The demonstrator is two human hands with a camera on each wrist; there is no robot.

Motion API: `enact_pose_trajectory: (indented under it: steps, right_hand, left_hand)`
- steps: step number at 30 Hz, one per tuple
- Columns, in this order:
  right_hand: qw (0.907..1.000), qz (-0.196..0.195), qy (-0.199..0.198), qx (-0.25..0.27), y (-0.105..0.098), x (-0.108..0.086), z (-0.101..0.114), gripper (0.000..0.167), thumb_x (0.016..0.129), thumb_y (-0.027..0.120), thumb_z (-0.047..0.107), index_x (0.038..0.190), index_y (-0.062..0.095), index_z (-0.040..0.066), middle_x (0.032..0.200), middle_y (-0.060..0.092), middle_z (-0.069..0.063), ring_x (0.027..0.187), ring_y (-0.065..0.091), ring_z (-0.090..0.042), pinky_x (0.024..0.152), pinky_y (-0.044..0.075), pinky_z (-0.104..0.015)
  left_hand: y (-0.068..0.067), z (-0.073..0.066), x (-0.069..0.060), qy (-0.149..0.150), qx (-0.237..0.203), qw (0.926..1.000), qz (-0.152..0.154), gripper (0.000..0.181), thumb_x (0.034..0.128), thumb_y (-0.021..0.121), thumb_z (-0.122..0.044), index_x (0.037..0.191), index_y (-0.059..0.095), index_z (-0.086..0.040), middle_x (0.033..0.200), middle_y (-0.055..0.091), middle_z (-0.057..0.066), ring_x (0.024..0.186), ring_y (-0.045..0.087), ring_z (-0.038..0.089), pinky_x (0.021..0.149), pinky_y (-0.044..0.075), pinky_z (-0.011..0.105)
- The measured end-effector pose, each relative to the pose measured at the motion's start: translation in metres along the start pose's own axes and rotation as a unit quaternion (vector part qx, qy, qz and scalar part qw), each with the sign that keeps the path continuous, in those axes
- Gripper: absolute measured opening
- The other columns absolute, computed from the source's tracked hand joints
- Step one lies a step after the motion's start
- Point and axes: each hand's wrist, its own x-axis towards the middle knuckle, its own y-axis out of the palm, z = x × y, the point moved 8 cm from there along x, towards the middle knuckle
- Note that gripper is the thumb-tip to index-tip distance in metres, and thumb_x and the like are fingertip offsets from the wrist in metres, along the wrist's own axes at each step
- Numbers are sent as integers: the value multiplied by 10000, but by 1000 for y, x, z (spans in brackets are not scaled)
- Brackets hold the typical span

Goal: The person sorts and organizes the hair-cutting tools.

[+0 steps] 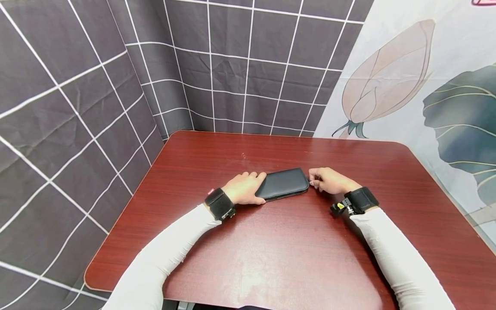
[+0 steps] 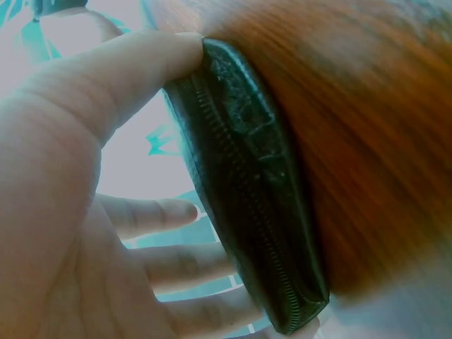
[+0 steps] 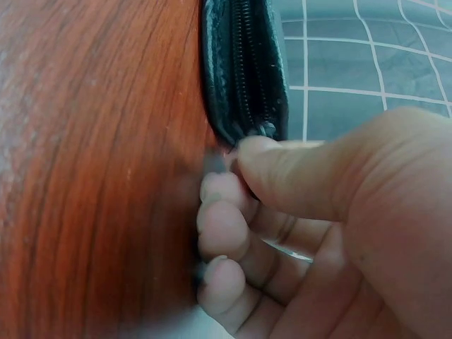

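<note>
A long black zip wallet lies on the table near its middle, a little tilted across it. My left hand grips its left end, thumb along the near edge and fingers over the far side. In the left wrist view the zipper teeth run along the wallet's narrow end, between thumb and fingers. At the right corner my right hand pinches the zipper pull between thumb and forefinger, the other fingers curled. The right wrist view shows the metal slider just above that thumb; the pull is mostly hidden by the fingertips.
The reddish-brown wooden table extends around both hands. Behind and to the left hangs a grey cloth with white grid lines. A white cloth with flower prints hangs at the right. Both wrists wear black straps with cameras.
</note>
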Motion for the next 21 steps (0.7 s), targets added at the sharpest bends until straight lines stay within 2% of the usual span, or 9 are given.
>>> enact_pose_trajectory:
  steps: [13,21]
  right_hand:
    - [9998,120,-133,-22,1,-1,5,231,975,634,-17,795,556,104,694,615,0,637,574,-87,605,481,-238]
    - [9996,161,-232,-46,0,-3,7,240,959,673,16,778,578,141,692,598,44,643,535,-69,620,437,-232]
  left_hand:
    - [-1,0,-1,-13,-41,10000,70,854,871,735,-599,1509,411,-133,1299,631,117,1105,634,305,961,543,428]
    - [-2,0,-1,-45,-69,9999,104,861,874,736,-598,1521,402,-137,1318,625,122,1111,629,307,969,539,426]
